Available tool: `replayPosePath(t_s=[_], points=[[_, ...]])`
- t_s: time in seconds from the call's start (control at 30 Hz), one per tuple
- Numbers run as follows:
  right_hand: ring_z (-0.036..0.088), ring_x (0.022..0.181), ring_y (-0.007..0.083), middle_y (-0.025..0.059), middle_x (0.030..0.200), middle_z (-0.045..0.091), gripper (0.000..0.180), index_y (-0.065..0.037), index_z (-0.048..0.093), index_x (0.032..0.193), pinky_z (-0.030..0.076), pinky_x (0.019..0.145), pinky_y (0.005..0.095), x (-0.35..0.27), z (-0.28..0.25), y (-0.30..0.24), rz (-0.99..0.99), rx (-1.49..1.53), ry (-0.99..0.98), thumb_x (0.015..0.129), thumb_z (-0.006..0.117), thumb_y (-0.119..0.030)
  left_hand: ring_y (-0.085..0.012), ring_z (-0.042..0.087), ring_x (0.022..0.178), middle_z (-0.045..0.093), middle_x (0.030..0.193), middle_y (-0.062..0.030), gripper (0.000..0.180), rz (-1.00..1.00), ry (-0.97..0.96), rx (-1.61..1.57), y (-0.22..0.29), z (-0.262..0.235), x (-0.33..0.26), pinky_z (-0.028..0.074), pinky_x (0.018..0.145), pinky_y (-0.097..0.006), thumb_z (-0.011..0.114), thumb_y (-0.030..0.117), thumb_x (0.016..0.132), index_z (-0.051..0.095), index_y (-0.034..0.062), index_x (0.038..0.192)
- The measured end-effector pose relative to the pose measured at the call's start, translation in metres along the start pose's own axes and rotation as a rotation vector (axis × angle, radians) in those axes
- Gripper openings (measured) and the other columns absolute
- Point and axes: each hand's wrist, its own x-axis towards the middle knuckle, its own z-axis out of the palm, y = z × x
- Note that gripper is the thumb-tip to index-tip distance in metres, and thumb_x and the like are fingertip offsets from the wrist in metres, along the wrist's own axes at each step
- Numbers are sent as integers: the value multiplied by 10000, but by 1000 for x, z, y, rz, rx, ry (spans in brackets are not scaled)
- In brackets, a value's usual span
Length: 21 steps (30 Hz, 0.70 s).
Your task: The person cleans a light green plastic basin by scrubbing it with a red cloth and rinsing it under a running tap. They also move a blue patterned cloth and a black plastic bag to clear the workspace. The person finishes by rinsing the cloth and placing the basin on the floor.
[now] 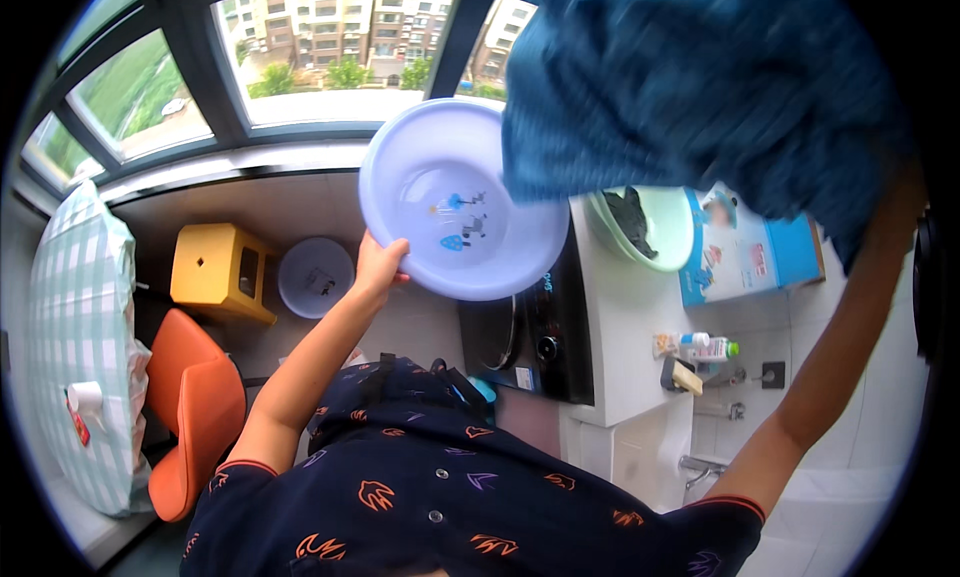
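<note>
My left hand [382,265] grips the near-left rim of a lavender plastic basin [410,192], thumb over the edge. The basin is tipped so that I see its inside, with small printed pictures on the bottom. High at the right, my right hand [898,182] holds up a large blue textured cloth [700,87]. That cloth hangs in folds, blurred, and covers the basin's upper right edge from sight. Its kind, towel or garment, I cannot tell. Most of the right hand's fingers are hidden by the cloth.
A pale green basin [672,227] with dark fabric [630,222] stands on the white counter [625,322], beside a blue-white box [745,252]. Small bottles [712,349] and a faucet [700,467] lie nearer. At left are a yellow stool [212,272], small basin [316,277], orange chair [195,407] and checked-cloth table [85,327].
</note>
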Motion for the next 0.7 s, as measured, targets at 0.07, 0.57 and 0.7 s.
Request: replayPosePath(t_s=[0.07,0.57,0.7], points=[[605,962,333,161,1099,600,635,-101,632,1118,507,838,427,-20,59,-29,-25,156,-84,494,719,-24,-142,555,592,594,915,-103,532,29,83,34,6,-28,3,446,403,-236,576,93,706,442,20,1216],[571,777,229,86,923,551,298,-206,664,999,456,602,340,-172,300,-219,-206,437,-549,727,590,-108,-235,578,1111,566,1258,-128,456,-194,76,-444,-79,-111,-51,480,938,-379,395,292,994,430,15,1353],[552,817,208,50,890,529,252,-164,637,980,433,620,328,-188,310,-284,-290,295,-538,736,581,-187,-206,588,1058,581,1214,-113,430,-118,17,-408,-76,-106,-48,506,875,-340,390,293,997,450,23,1326]])
